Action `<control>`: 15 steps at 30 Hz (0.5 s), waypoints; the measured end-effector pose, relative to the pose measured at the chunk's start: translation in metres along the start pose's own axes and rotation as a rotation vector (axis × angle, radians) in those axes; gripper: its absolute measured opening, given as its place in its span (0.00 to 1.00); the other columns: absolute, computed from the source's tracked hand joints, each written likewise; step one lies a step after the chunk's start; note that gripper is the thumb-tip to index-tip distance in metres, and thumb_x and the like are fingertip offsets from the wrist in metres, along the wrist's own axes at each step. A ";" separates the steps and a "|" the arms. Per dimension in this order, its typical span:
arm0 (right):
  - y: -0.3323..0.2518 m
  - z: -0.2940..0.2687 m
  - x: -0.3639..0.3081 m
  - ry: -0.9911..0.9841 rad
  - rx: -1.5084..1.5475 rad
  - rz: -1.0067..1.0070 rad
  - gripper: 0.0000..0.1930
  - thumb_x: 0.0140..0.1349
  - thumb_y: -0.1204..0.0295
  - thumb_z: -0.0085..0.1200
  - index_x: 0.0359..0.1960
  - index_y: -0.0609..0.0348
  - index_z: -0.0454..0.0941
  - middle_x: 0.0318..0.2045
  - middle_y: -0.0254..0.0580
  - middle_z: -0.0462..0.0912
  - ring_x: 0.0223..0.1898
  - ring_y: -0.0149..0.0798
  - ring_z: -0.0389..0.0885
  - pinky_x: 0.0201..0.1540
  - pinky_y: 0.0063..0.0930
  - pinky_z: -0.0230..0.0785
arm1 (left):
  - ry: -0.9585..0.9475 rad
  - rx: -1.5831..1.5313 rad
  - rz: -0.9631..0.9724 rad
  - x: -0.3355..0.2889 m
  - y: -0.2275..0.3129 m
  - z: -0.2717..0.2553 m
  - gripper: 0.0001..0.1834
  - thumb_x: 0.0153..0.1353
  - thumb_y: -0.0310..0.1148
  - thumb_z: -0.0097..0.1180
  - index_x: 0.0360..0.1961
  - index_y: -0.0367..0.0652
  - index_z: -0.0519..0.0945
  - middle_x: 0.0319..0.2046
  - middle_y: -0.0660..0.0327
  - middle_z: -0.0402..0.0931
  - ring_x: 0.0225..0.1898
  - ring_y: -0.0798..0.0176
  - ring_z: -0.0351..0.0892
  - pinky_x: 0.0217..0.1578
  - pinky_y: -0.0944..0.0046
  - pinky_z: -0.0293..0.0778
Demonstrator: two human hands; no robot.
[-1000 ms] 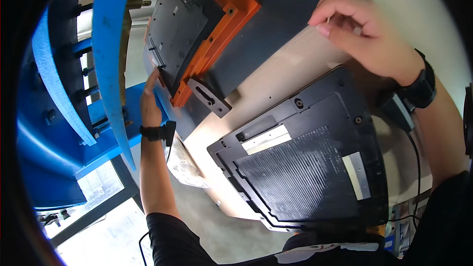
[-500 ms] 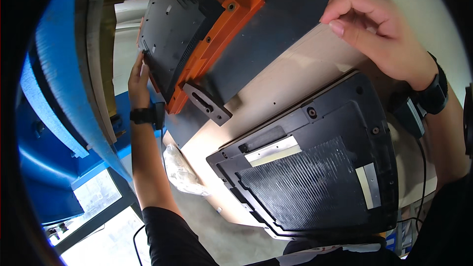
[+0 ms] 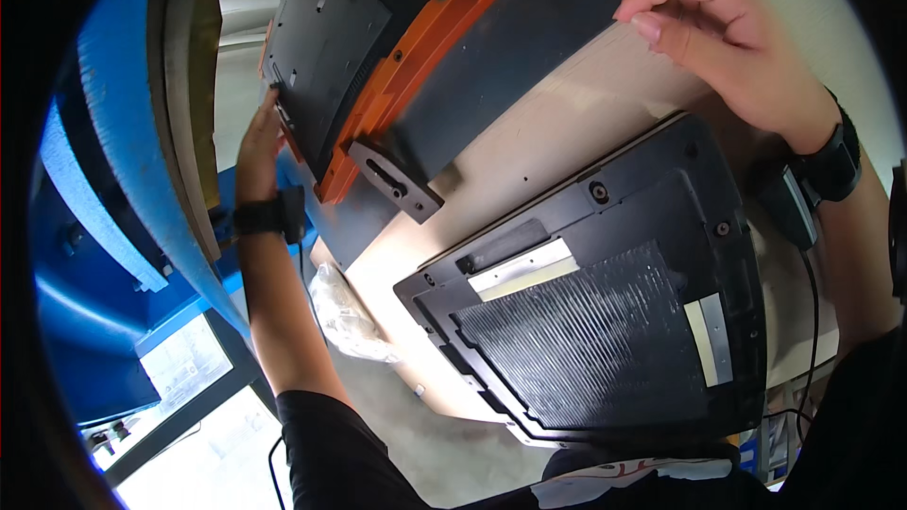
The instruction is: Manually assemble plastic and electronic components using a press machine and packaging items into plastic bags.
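A thin dark panel point(image 3: 331, 28) with vent slots and small holes, like a laptop's bottom cover, lies in an orange fixture point(image 3: 402, 71) at the upper left. My left hand point(image 3: 260, 146) rests along the panel's left edge, its fingers stretched out and partly hidden by that edge. At the upper right my right hand point(image 3: 704, 33) is curled, thumb and index finger close together beside the edge of a dark flat plate point(image 3: 510, 76). Whatever those fingers hold, if anything, is hidden. Both wrists wear black bands with small cabled devices.
A large black tray-like fixture point(image 3: 704, 227) with a ribbed middle and two pale strips lies nearest me on the light table point(image 3: 501, 170). A slotted metal bracket point(image 3: 392, 179) juts from the orange fixture. A clear plastic bag point(image 3: 345, 316) lies left; blue machinery point(image 3: 113, 227) stands beyond.
My left hand has shifted slightly up and left along the panel's edge, its fingers now straighter. My right hand keeps its curled pose. The whole view has tilted a little.
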State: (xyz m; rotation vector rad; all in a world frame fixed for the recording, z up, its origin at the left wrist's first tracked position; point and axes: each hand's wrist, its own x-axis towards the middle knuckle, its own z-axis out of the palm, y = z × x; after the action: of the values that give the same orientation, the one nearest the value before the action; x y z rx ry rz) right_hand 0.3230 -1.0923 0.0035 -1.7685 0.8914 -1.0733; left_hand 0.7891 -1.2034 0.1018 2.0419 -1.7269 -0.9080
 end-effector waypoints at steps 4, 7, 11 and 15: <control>0.002 -0.004 0.002 0.007 0.023 -0.001 0.05 0.66 0.79 0.48 0.41 0.62 0.76 0.35 0.32 0.73 0.35 0.24 0.68 0.37 0.19 0.60 | -0.056 0.336 0.227 -0.052 -0.021 0.010 0.31 0.66 0.28 0.51 0.69 0.41 0.60 0.67 0.55 0.62 0.67 0.60 0.61 0.63 0.61 0.61; -0.002 -0.002 0.004 0.021 0.066 -0.025 0.06 0.66 0.79 0.48 0.41 0.62 0.76 0.35 0.32 0.73 0.34 0.24 0.68 0.37 0.18 0.60 | 0.015 0.328 0.287 -0.069 -0.028 0.012 0.30 0.65 0.30 0.52 0.68 0.40 0.63 0.67 0.52 0.62 0.66 0.57 0.63 0.62 0.60 0.61; 0.002 0.004 0.002 0.089 0.044 0.038 0.04 0.63 0.78 0.52 0.38 0.60 0.77 0.30 0.30 0.74 0.29 0.22 0.69 0.32 0.16 0.62 | 0.020 0.484 0.247 -0.071 -0.005 0.013 0.27 0.65 0.31 0.51 0.66 0.40 0.66 0.66 0.51 0.63 0.65 0.55 0.65 0.63 0.58 0.60; 0.006 0.005 0.001 0.195 0.132 0.021 0.03 0.62 0.75 0.55 0.35 0.59 0.79 0.24 0.27 0.75 0.24 0.20 0.69 0.27 0.15 0.63 | -0.004 0.452 0.025 -0.054 0.014 0.010 0.27 0.64 0.32 0.52 0.64 0.40 0.67 0.65 0.51 0.65 0.66 0.56 0.64 0.64 0.58 0.59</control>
State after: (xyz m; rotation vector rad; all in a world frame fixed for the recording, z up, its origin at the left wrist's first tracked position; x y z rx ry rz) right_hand 0.3270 -1.0940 -0.0030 -1.5621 0.9314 -1.2783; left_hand 0.7687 -1.1533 0.1171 2.2761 -2.1049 -0.5472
